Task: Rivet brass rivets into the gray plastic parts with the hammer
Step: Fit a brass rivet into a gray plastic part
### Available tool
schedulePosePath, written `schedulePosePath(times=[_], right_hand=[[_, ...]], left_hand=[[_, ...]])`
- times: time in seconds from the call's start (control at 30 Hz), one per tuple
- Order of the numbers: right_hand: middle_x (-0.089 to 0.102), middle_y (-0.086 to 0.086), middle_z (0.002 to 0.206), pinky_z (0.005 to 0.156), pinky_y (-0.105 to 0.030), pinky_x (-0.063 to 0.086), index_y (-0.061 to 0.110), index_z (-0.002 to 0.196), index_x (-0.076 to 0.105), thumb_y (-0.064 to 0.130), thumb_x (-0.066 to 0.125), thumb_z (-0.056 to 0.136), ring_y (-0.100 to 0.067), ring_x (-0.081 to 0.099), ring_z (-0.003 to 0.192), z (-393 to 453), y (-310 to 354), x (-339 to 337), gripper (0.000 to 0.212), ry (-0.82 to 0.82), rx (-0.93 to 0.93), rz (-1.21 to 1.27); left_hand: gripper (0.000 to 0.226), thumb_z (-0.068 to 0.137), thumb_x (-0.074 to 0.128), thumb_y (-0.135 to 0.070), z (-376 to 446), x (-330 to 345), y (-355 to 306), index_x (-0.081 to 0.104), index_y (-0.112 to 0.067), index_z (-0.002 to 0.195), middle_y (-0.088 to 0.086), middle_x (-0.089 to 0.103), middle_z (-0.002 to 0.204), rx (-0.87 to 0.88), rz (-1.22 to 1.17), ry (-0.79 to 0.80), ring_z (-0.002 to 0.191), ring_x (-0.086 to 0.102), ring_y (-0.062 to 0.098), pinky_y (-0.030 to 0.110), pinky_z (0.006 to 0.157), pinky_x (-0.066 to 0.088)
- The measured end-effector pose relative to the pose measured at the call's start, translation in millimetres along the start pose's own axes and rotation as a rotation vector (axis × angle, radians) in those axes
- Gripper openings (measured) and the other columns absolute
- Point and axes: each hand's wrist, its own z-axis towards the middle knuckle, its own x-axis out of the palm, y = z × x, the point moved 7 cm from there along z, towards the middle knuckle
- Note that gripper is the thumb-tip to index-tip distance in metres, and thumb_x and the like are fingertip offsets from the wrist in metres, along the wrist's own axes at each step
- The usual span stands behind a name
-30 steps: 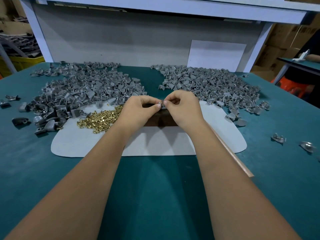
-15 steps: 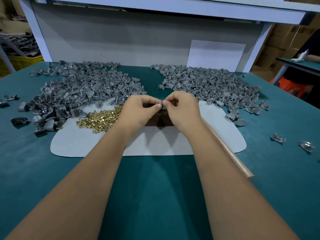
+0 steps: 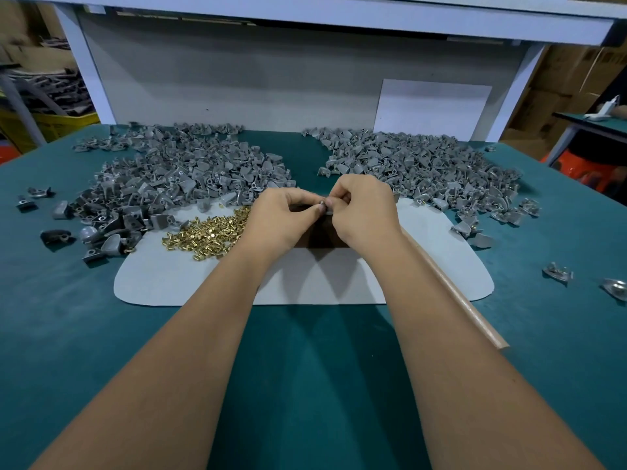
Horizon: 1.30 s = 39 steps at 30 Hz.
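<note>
My left hand (image 3: 281, 218) and my right hand (image 3: 364, 212) meet fingertip to fingertip over the grey mat (image 3: 339, 279). Between their pinched fingers sits a small gray plastic part (image 3: 325, 206); I cannot tell whether a rivet is in it. A heap of brass rivets (image 3: 210, 234) lies on the mat just left of my left hand. The hammer's wooden handle (image 3: 454, 293) runs from under my right wrist toward the lower right; its head is hidden. A dark block (image 3: 319, 237) shows beneath my hands.
Two large heaps of gray plastic parts lie behind the mat, one at the left (image 3: 176, 184) and one at the right (image 3: 424, 174). Loose parts (image 3: 558, 273) lie at the right on the green table (image 3: 305, 385). A grey back panel closes the far side.
Both hands stay together at the same spot over the block, with only slight finger movement on the small part. Nothing else has moved.
</note>
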Motion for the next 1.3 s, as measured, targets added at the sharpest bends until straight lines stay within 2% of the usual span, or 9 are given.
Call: schedulePosePath(times=[0.4,0.5,0.6,0.7,0.77,0.87,1.0,1.1,1.3], right_hand=[[0.059,-0.002,0.074,0.060,-0.029,0.039,0.015,0.072,0.057,0.015,0.060,0.086,-0.023,0.055,0.075,-10.4,1.3,0.6,0.015,-0.045,0.088,0.071],[0.060,-0.002,0.077,0.068,-0.036,0.045,0.012,0.075,0.061,0.015,0.060,0.088,-0.023,0.055,0.078,-12.2,-2.2,-0.5,0.013,-0.080,0.019,0.097],[0.054,0.001,0.074,0.070,-0.036,0.037,0.016,0.066,0.051,0.018,0.054,0.093,-0.022,0.050,0.079,-15.3,-0.1,0.9,0.028,-0.121,-0.061,0.085],[0.060,0.000,0.074,0.069,-0.034,0.039,0.011,0.068,0.061,0.029,0.042,0.100,-0.020,0.055,0.077,-20.3,-7.2,-4.1,0.040,-0.209,-0.001,0.274],[0.068,0.001,0.083,0.078,-0.033,0.046,0.016,0.081,0.069,0.033,0.039,0.101,-0.017,0.061,0.084,-21.7,-16.3,-6.0,0.039,-0.231,0.095,0.445],[0.067,0.008,0.077,0.082,-0.036,0.050,0.026,0.081,0.068,0.033,0.040,0.101,-0.012,0.062,0.080,-20.0,-21.8,-7.9,0.035,-0.226,0.155,0.563],[0.066,0.006,0.072,0.079,-0.034,0.049,0.027,0.076,0.068,0.033,0.041,0.101,-0.008,0.059,0.072,-17.6,-24.1,-9.0,0.038,-0.214,0.177,0.621],[0.066,0.004,0.073,0.077,-0.032,0.048,0.024,0.077,0.069,0.032,0.041,0.101,-0.008,0.058,0.071,-16.1,-25.4,-8.5,0.038,-0.195,0.185,0.638],[0.068,0.007,0.072,0.075,-0.028,0.049,0.021,0.077,0.071,0.029,0.051,0.097,-0.007,0.060,0.071,-13.8,-25.5,-6.2,0.030,-0.137,0.174,0.595]], left_hand=[[0.011,0.089,0.069,-0.007,-3.5,-2.0,-3.1,0.077,-0.011,0.096,0.003,0.076,0.097,-0.013,0.003,-0.015,0.092,0.069,0.009,0.020,0.087,0.053],[0.013,0.090,0.068,-0.011,-6.1,-0.4,-5.5,0.076,-0.021,0.093,-0.004,0.075,0.096,0.010,0.026,0.006,0.098,0.068,0.009,0.031,0.097,0.051],[0.014,0.091,0.067,-0.025,-4.1,-4.5,-4.8,0.073,-0.038,0.091,-0.017,0.070,0.109,0.009,0.237,-0.062,0.127,0.050,0.006,0.043,0.116,0.023],[0.010,0.092,0.066,-0.032,-3.0,-6.5,-5.8,0.072,-0.040,0.092,-0.023,0.065,0.119,0.003,0.359,-0.079,0.140,0.031,-0.001,0.041,0.114,0.006],[0.010,0.092,0.065,-0.032,-2.4,-5.5,-4.8,0.072,-0.039,0.093,-0.024,0.064,0.121,-0.008,0.351,-0.060,0.142,0.028,-0.001,0.043,0.114,0.005],[0.011,0.093,0.065,-0.032,-2.6,-4.4,-4.7,0.071,-0.041,0.093,-0.023,0.063,0.125,-0.024,0.318,-0.041,0.143,0.027,-0.001,0.042,0.111,0.006],[0.017,0.093,0.065,-0.027,-2.8,-4.5,-4.9,0.067,-0.042,0.085,-0.017,0.062,0.130,-0.036,0.219,-0.023,0.143,0.027,0.002,0.035,0.111,0.006],[0.020,0.093,0.065,-0.026,-2.3,-5.4,-2.8,0.066,-0.043,0.083,-0.009,0.059,0.137,-0.059,0.166,0.001,0.144,0.027,0.005,0.048,0.120,0.012],[0.019,0.094,0.063,-0.027,-2.8,-4.9,-1.5,0.067,-0.042,0.084,-0.010,0.058,0.137,-0.070,0.135,0.018,0.144,0.027,0.005,0.052,0.120,0.011]])
